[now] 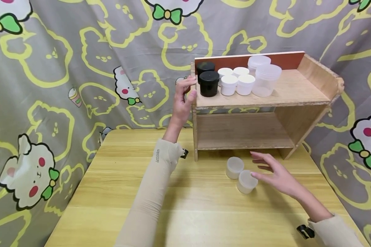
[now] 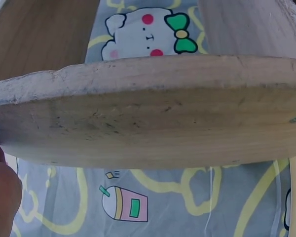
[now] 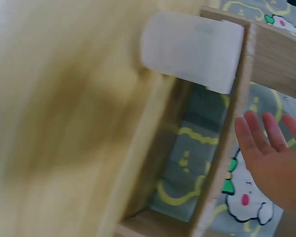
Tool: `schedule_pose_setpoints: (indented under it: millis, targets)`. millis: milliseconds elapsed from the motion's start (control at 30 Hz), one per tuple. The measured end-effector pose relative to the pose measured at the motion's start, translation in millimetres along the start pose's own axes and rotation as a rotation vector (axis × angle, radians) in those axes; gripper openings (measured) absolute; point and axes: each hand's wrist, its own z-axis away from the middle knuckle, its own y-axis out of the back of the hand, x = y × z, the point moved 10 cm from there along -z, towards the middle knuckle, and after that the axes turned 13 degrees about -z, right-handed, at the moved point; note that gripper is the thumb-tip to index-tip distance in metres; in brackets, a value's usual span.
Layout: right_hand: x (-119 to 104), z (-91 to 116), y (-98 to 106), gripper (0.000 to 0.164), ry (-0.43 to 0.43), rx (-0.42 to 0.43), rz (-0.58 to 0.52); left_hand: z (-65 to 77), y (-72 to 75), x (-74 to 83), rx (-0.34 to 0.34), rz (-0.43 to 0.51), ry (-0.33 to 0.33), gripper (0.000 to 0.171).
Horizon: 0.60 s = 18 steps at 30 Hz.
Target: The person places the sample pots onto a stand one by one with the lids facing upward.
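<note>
My left hand (image 1: 182, 104) is at the upper left side of a wooden shelf unit (image 1: 253, 104), its fingertips touching the side panel. In the left wrist view, part of that hand (image 2: 2, 190) shows at the edge of the wooden panel (image 2: 153, 118). Two frosted jars, a rear one (image 1: 234, 167) and a front one (image 1: 247, 181), stand close together on the table. Beside them on the right is my right hand (image 1: 276, 175), fingers extended and holding nothing; its thumb appears over the front jar, and contact is unclear. The right wrist view shows this hand (image 3: 274, 158) with spread fingers and one frosted jar (image 3: 187, 47).
Along the shelf's top stand black jars (image 1: 209, 84), several small white jars (image 1: 229, 85) and larger translucent jars (image 1: 266, 81). Below is a lower shelf board (image 1: 241, 132). The wooden table (image 1: 111, 192) extends forward; a patterned curtain (image 1: 89, 61) hangs behind.
</note>
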Motion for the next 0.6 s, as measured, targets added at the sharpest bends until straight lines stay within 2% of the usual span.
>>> schedule_pose_setpoints:
  millis: [233,400,600]
  targets:
    - [26.2,13.1,-18.2,0.068,-0.087,-0.103,-0.010,1.2,1.7,-3.3,0.003,-0.009,0.009,0.035]
    - [40.9,21.8,-25.8,0.073,-0.172,-0.134,-0.006,1.6,0.2,-3.4,-0.002,-0.010,0.011,0.034]
    - [51.7,25.0,-31.8,0.082,-0.194,-0.150,0.017,0.1,-1.9,-2.3,-0.005,0.003,0.002,0.035]
